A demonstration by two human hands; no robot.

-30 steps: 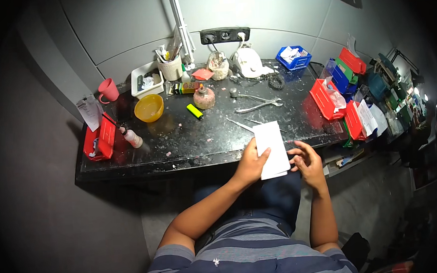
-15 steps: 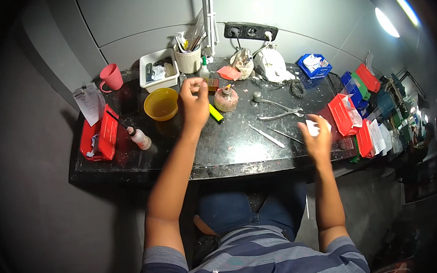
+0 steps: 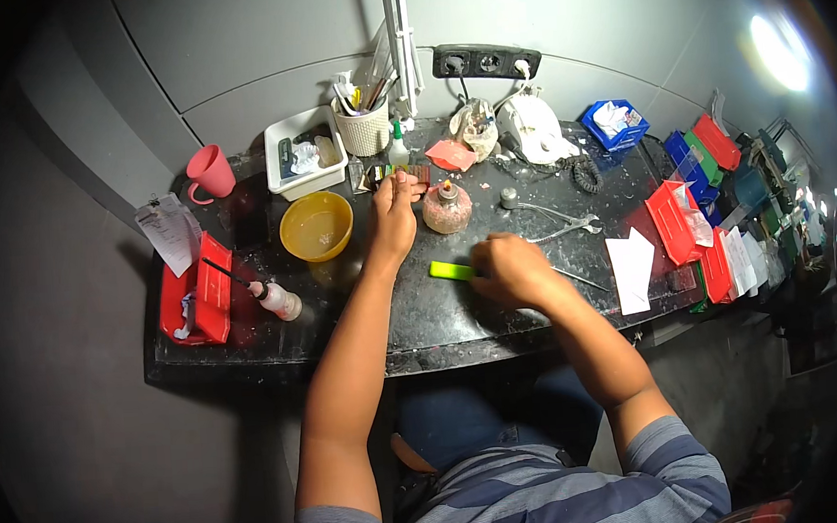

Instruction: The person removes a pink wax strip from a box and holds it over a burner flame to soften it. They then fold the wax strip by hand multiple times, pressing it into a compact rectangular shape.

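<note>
Near the middle of the bench, my right hand [image 3: 514,270] is closed over one end of a bright yellow-green, flat stick-shaped tool [image 3: 450,270]. Its far end is hidden under my fingers. Farther back, my left hand [image 3: 395,220] has its fingers curled in front of a small dark red box [image 3: 420,174]; what they grip, if anything, is hard to make out. Just right of those fingers stands a pinkish alcohol burner [image 3: 447,211] with a small flame at its wick. White paper [image 3: 632,271] lies right of my right hand.
Metal pliers [image 3: 563,224] and a thin metal tool [image 3: 580,278] lie beyond and beside my right hand. A yellow bowl [image 3: 316,226] stands left of my left forearm. Near the left edge are a dropper bottle [image 3: 281,302] and a red bin [image 3: 214,289]; more red bins [image 3: 674,222] line the right.
My right hand has left the white paper on the bench and moved left onto the yellow-green tool, which now lies nearer me. My left hand has come beside the burner. The view has shifted slightly.
</note>
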